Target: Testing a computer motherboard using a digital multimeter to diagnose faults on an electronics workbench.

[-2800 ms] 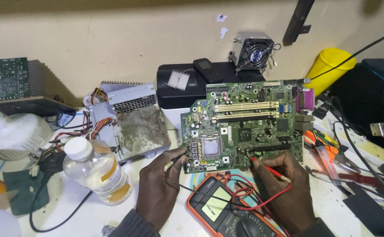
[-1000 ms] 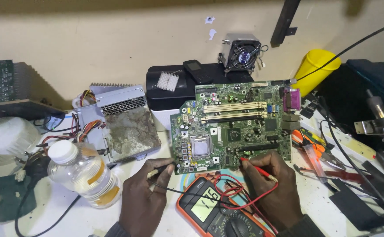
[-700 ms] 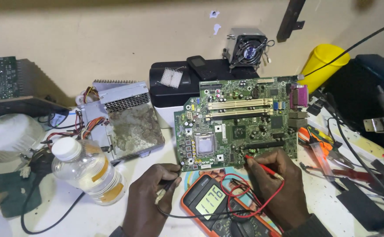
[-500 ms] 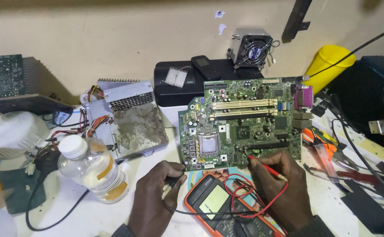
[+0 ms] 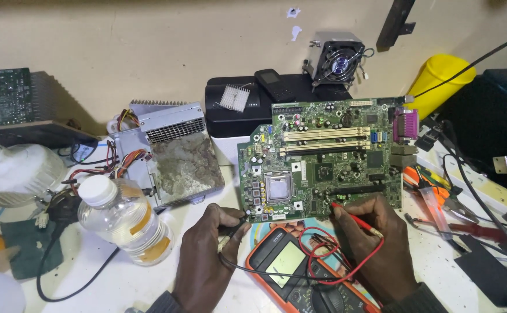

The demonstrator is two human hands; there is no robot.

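While both hands [image 5: 207,261] [image 5: 375,249] pinch thin probes, tips seemingly touch the green motherboard [image 5: 323,156].

Green motherboard [image 5: 323,159] flat on bench, red probe [image 5: 355,219] touching its lower edge

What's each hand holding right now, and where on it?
The right hand pinches the red probe partway along its shaft, tip on the motherboard. The left hand grips the black probe by its body.
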